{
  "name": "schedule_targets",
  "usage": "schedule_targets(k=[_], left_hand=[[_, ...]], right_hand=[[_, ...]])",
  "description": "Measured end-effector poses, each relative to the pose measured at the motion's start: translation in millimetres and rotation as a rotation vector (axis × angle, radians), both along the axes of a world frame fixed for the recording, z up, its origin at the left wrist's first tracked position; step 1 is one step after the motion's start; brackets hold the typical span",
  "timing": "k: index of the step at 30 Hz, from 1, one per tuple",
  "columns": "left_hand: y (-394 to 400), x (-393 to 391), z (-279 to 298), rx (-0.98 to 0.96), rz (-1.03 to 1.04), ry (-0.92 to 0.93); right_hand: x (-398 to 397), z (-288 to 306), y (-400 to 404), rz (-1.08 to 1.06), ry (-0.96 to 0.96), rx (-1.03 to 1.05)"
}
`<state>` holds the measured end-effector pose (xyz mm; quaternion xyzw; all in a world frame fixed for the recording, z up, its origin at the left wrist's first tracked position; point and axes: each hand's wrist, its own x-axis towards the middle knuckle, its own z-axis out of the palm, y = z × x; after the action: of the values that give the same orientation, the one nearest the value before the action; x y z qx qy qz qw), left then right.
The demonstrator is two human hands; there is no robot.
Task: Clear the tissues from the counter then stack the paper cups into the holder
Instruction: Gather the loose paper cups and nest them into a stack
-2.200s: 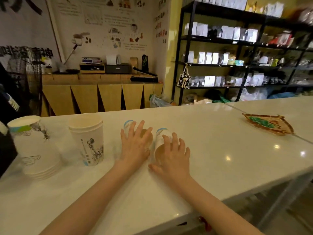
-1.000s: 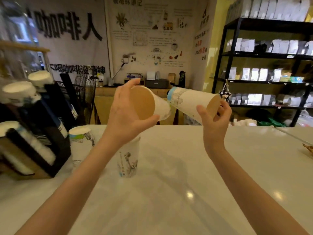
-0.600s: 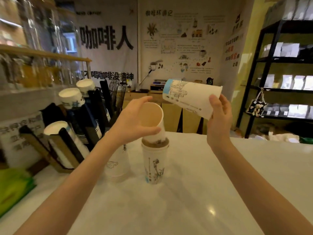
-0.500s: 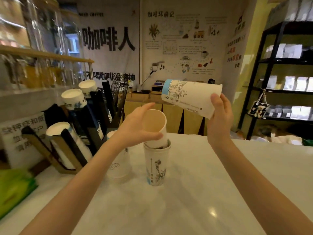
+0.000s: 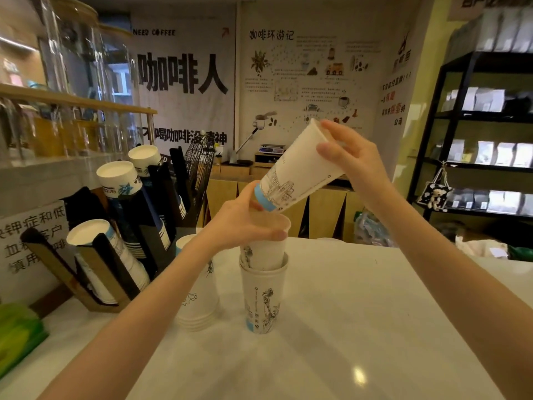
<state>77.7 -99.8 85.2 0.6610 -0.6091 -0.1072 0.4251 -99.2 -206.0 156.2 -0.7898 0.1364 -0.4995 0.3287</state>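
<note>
A printed paper cup (image 5: 262,295) stands upright on the white counter (image 5: 360,327). A second cup (image 5: 266,251) is nested partway into it, and my left hand (image 5: 245,223) grips that cup's rim. My right hand (image 5: 350,157) holds a third, taller cup (image 5: 300,168) tilted, its blue-banded base pointing down at the nested cup's mouth. To the left, a separate stack of cups (image 5: 199,301) sits partly behind my left forearm. The black cup holder (image 5: 115,255) at left carries several slanted rows of cups.
A green package (image 5: 17,336) lies at the counter's left edge. A paper sign (image 5: 31,243) leans behind the holder. Glass jars on a wooden shelf stand upper left. A black shelving unit (image 5: 478,140) with bags fills the right. Bare counter stretches to the right and front.
My left hand has pushed its cup deeper into the standing cup. My right hand has swung its cup from nearly level to base-down, lowering it toward the nested cup's mouth.
</note>
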Motion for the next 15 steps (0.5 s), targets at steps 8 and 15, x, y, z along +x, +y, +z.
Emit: schedule_targets(k=[8,15], left_hand=[[-8,-1,-41,0.113,0.06,0.074],[-3,-5,-64,-0.01,-0.028,0.207]], right_hand=[[26,-21,-4,-0.051,0.357,-0.089],[53,-62,-3,-0.036,0.576,-0.196]])
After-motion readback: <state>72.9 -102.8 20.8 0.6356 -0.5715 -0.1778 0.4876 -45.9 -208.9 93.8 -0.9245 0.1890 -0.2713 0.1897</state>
